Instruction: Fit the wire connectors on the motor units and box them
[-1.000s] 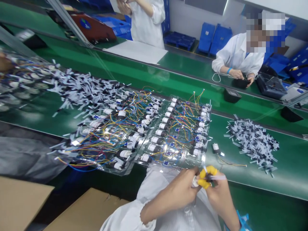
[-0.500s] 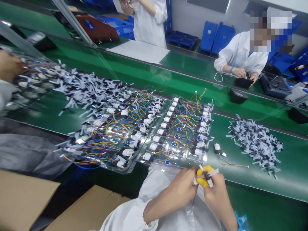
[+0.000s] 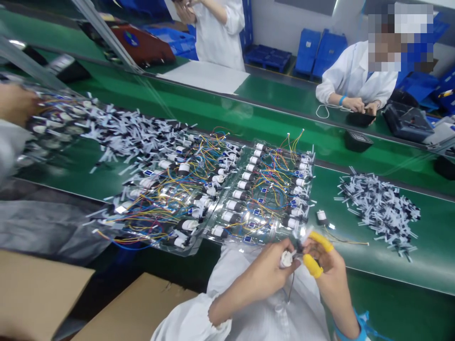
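My left hand (image 3: pixel 265 272) is closed around a small white cylindrical part (image 3: pixel 286 259), its round end facing up and a thin wire hanging below. A black-and-white strip (image 3: pixel 301 240), blurred, sticks out between my two hands; where it is attached I cannot make out. Close by on the right, my right hand (image 3: pixel 329 265) wears yellow finger covers on thumb and forefinger, and these two are spread apart. Beyond my hands lies a clear tray (image 3: pixel 273 232) with rows of white-and-black cylinders and coloured wires. A single wired cylinder (image 3: pixel 322 218) rests on the green bench to its right.
A heap of black-and-white strips (image 3: pixel 380 208) lies at the right, another heap (image 3: pixel 131 135) at the left. A second loaded tray (image 3: pixel 194 248) adjoins the first. Someone else's hand (image 3: pixel 17 104) is at far left. Two co-workers stand across the bench. Cardboard (image 3: pixel 138 308) is below.
My right thumb and forefinger have parted from their pinch around the strip, and my right hand has shifted slightly right. The white end of the part in my left hand now shows more.
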The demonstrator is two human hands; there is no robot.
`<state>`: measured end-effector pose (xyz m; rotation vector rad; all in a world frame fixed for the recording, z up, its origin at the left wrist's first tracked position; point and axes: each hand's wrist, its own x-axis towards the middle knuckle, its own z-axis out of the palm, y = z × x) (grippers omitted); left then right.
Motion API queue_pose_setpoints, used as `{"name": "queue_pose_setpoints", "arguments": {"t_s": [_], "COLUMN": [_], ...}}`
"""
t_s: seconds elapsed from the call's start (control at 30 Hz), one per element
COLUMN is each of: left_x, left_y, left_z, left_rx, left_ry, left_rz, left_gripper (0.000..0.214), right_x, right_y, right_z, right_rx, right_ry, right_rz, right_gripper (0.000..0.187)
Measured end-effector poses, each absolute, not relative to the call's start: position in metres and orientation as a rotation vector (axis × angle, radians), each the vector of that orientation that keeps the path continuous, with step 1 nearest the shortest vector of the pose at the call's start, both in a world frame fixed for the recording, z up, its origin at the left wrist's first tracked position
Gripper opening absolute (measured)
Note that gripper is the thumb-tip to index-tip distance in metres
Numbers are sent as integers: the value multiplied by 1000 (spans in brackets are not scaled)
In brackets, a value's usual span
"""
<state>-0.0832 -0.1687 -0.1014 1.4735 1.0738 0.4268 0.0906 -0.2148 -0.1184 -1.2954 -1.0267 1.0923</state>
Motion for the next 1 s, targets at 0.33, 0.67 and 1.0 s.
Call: {"name": "queue_pose_setpoints", "arguments": {"t_s": [0.33,0.67,1.0], "left_x": [-77,-75,-77], "left_y": [-175,-173,-173], "left_z": [-108,-109,-111], "left_rx": [1517,1428,1442], "left_ry": [1060,1050,1048], "left_rz": [327,410,409], "left_gripper": [16,20,21], "right_x": [93,94,92], "right_y": [-217,-214,-213], "right_z": [-116,-106,-105], "right_rx": [-1302,-1295,-1288], "right_ry": [-1005,-963,-972], "right_rz": [1020,967,983], "right_gripper": [25,18,17]}}
